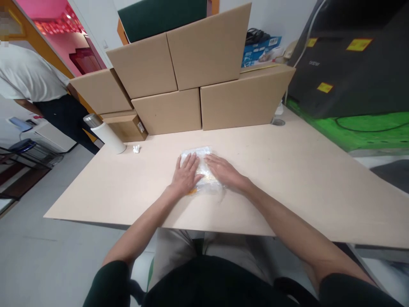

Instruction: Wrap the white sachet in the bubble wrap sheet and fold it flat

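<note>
A clear plastic packet lies flat on the pale table, its near edge loose and crinkled. Something orange shows at its lower left corner; the contents are too blurred to name. My left hand rests palm down on the packet's left part, fingers stretched out and pointing away from me. On the right part lies my right hand, also palm down with fingers extended toward the packet's middle. Neither hand grips anything.
Stacked cardboard boxes line the table's back edge. A white flask and crumpled tissue stand at the back left. Beyond the left edge a person in a white shirt stands. A dark machine is at the right.
</note>
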Tool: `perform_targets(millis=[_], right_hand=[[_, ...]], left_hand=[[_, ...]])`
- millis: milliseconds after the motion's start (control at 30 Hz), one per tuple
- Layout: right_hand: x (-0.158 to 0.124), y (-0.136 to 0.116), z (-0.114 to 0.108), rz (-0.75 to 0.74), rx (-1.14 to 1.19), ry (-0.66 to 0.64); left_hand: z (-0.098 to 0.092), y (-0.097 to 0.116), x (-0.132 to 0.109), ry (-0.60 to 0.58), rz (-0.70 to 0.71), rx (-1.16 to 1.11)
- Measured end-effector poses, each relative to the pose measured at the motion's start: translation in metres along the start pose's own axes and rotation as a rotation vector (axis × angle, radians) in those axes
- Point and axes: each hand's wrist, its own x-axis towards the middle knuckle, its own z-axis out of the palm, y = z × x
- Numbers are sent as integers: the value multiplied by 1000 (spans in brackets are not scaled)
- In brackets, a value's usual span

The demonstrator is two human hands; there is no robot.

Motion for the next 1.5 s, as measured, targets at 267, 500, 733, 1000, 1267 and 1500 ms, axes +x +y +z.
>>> perform_targets(millis=[267, 500, 733, 1000, 1267, 1500], right_hand=[[4, 6, -17, 20, 269, -3], [9, 24, -21, 477, 665, 308], [12, 12, -26, 632, 989, 240], [14, -4, -41, 736, 1123, 260], [11, -21, -44, 632, 1205, 162], [16, -6, -50, 574, 1239, 397]], left_hand=[[-2, 5, 0, -125, -42, -54], [-3, 42, -13, -118, -32, -73], [-2, 49, -14, -51, -101, -156], [-15, 39, -9, 261, -245, -634], [-38, 44, 1, 661, -454, -1295], [-48, 13, -15, 1011, -663, -1610]])
